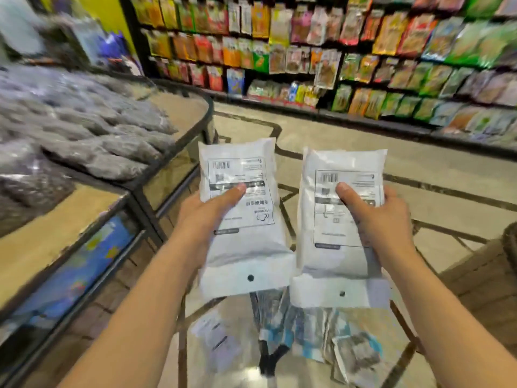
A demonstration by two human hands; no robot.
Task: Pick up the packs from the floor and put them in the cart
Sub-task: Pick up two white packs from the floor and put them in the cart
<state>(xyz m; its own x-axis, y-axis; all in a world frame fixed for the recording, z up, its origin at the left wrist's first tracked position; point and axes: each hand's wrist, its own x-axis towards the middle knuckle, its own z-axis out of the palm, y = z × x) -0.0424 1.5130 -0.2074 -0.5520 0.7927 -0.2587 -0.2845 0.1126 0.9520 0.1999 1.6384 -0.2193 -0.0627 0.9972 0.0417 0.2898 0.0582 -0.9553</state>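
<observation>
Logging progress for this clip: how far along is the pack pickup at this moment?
Done: several packs already lie below the hands, apparently in the cart, though its frame is blurred. In hand: the left hand grips one white pack, the right hand another, both held up. Left: lowering these two in; the visible floor shows no more.

**Bare forearms, no sleeves**

We see only two forearms and two hands of the person. Both forearms are bare from the bottom edge of the view up to the wrists; no sleeve, cuff, glove, watch, ring or band shows on them. The left hand (208,211) and the right hand (377,217) are uncovered too. The thumbnails on both are short and unpainted. The other fingers are mostly hidden from us.
</observation>
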